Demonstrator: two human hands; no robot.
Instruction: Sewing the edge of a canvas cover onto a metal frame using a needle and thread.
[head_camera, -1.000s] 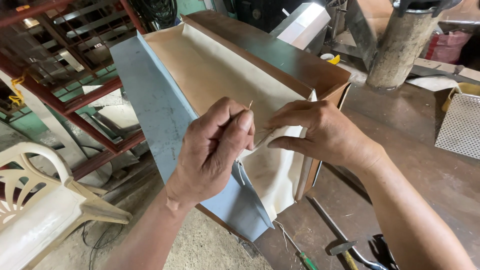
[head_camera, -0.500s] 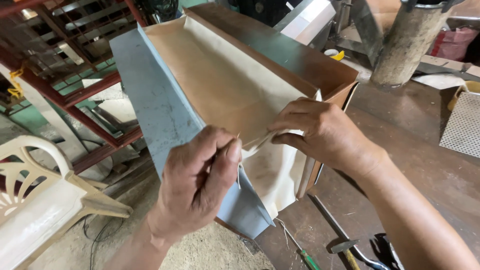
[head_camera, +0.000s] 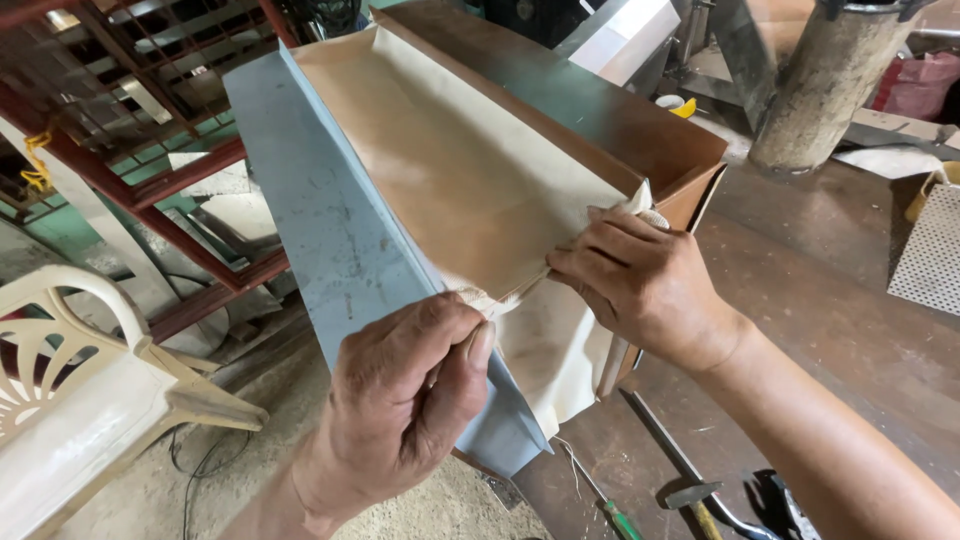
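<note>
A metal workshop: rusty steel bench (head_camera: 850, 300), red welded frames (head_camera: 150, 180), hammer (head_camera: 690, 497), screwdriver (head_camera: 610, 505).

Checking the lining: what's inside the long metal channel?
A cream cloth lines the metal channel; both hands, left hand and right hand, pinch its near edge. The channel's floor underneath is covered.

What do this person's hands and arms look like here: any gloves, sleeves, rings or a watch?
Both hands are bare: no gloves on the left hand or the right hand. No rings show on the fingers in view, and no watch or band on either wrist. The right forearm is uncovered as far as the frame's edge, with no sleeve in view; only a short bare stretch of the left forearm shows.
</note>
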